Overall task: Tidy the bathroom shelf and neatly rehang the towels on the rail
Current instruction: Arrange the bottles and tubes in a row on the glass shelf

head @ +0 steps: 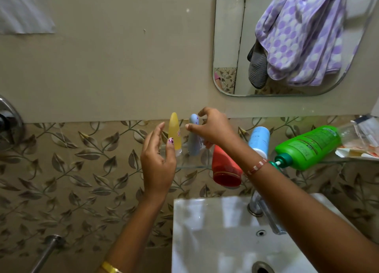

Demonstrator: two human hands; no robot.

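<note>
Shelf: my glass shelf (pixel 190 167) is a thin clear pane fixed to the leaf-patterned wall tiles (pixel 82 170), just above the sink.
Right hand: my right hand (pixel 213 129) is up at the blue tube (pixel 193 138), thumb and forefinger curled at its rounded tip; I cannot tell whether they actually pinch it.
Left hand: my left hand (pixel 158 159) hangs loose and wide, fingers relaxed, just in front of the yellow tube (pixel 174 134), holding nothing.
Tubes: both are smooth, tapered plastic, standing cap-down near the shelf's left end, side by side.
Red tube: a glossy red tube (pixel 224 167) lies tipped, its broad end jutting over the shelf's front edge.
Further right: a pale blue cylinder bottle (pixel 258 140) leans, and a bright green pump bottle (pixel 305 147) lies on its side toward the right end.
Towels: a lilac spotted towel (pixel 303 34), soft and bunched, shows only in the rounded mirror (pixel 227 47).
Room: plain beige wall (pixel 123 67) above, white glossy basin (pixel 215 231) and chrome tap (pixel 264 213) below, a metal rail (pixel 46 252) low at left.
</note>
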